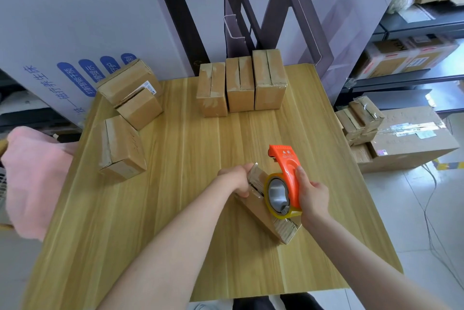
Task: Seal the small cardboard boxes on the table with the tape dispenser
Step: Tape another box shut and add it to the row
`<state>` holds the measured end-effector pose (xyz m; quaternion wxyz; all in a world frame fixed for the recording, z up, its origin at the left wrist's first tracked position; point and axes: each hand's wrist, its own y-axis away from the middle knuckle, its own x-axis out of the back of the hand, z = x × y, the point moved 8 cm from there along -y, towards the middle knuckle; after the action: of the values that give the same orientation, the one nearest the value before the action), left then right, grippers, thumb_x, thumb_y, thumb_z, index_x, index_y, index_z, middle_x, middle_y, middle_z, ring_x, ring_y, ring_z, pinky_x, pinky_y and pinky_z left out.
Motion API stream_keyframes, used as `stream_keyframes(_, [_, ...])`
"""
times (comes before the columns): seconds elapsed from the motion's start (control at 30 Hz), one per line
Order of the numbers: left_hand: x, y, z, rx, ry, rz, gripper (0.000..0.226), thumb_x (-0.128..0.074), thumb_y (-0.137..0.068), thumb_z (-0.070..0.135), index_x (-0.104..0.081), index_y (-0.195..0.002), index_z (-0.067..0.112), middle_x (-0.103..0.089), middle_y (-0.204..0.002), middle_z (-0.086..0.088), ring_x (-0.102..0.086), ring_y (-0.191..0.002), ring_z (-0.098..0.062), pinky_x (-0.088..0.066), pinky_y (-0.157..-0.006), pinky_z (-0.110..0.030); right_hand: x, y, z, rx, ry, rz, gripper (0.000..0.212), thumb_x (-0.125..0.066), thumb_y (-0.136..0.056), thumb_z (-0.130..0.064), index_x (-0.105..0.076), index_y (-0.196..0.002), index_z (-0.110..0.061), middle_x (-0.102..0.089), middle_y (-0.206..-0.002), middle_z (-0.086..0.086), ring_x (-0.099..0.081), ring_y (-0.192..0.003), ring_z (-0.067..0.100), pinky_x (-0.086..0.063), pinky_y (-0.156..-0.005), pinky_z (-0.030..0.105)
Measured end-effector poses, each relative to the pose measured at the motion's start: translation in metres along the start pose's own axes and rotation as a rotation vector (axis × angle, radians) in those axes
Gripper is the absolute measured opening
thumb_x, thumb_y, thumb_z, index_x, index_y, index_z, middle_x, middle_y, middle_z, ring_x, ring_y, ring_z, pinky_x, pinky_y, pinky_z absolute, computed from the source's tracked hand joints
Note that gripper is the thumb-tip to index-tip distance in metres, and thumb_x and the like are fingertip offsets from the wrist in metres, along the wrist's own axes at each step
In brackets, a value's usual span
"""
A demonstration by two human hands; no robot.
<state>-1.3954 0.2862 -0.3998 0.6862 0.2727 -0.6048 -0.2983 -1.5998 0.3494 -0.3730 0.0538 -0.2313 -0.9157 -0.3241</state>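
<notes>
A small cardboard box (pixel 258 211) lies tilted on the wooden table (pixel 175 159), near its front right. My left hand (pixel 237 176) grips the box's far end, fingers curled over its edge. My right hand (pixel 312 194) holds the orange tape dispenser (pixel 286 171) by its side, with its clear tape roll (pixel 277 195) set against the box's top. The dispenser's cutter end points away from me. Three boxes (pixel 241 86) stand in a row at the back. Other boxes sit at the back left (pixel 130 91) and left (pixel 120 146).
Dark boards (pixel 251 20) lean against the wall behind the table. A pink cloth (pixel 35 171) hangs off the left edge. Right of the table are shelves (pixel 414 58) and a stack of cardboard boxes (pixel 401 138) on the floor.
</notes>
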Motion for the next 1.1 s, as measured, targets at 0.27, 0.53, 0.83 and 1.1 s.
stream_keyframes(0.27, [0.019,0.013,0.004,-0.108,0.116,0.374,0.091,-0.071,-0.079,0.008,-0.019,-0.152,0.022,-0.025,-0.155,0.009,-0.034,-0.138,-0.021,-0.041,-0.101,-0.035,0.001,0.001,0.001,-0.004,-0.004,0.005,0.053,-0.063,-0.085,-0.053,-0.054,-0.052,-0.012,-0.048,-0.035,-0.006,-0.047,-0.034,0.009,-0.038,-0.042,0.023])
stream_keyframes(0.53, [0.026,0.016,0.015,0.014,0.628,0.255,0.029,-0.042,-0.096,0.022,-0.068,-0.11,0.019,-0.07,-0.092,-0.005,-0.064,-0.088,-0.024,-0.046,-0.076,-0.03,0.002,0.0,0.003,-0.02,-0.01,0.0,0.052,-0.063,-0.085,-0.053,-0.057,-0.055,-0.01,-0.05,-0.035,-0.006,-0.048,-0.032,0.007,-0.038,-0.039,0.021])
stream_keyframes(0.83, [0.02,-0.005,0.009,0.07,0.339,0.23,0.026,-0.047,-0.095,0.02,-0.063,-0.109,0.036,-0.066,-0.101,0.005,-0.06,-0.082,-0.019,-0.04,-0.057,-0.023,0.0,-0.003,0.001,-0.024,0.001,-0.012,0.052,-0.063,-0.084,-0.053,-0.061,-0.058,-0.008,-0.055,-0.045,0.001,-0.052,-0.042,0.015,-0.042,-0.045,0.024])
stream_keyframes(1.1, [-0.035,0.041,-0.042,0.305,0.537,0.529,0.023,-0.048,-0.096,0.021,-0.061,-0.115,0.018,-0.068,-0.105,-0.001,-0.064,-0.093,-0.022,-0.044,-0.064,-0.026,-0.001,0.005,-0.024,0.017,-0.046,-0.066,0.05,-0.068,-0.082,-0.05,-0.062,-0.057,-0.007,-0.057,-0.049,0.002,-0.055,-0.047,0.018,-0.043,-0.048,0.026])
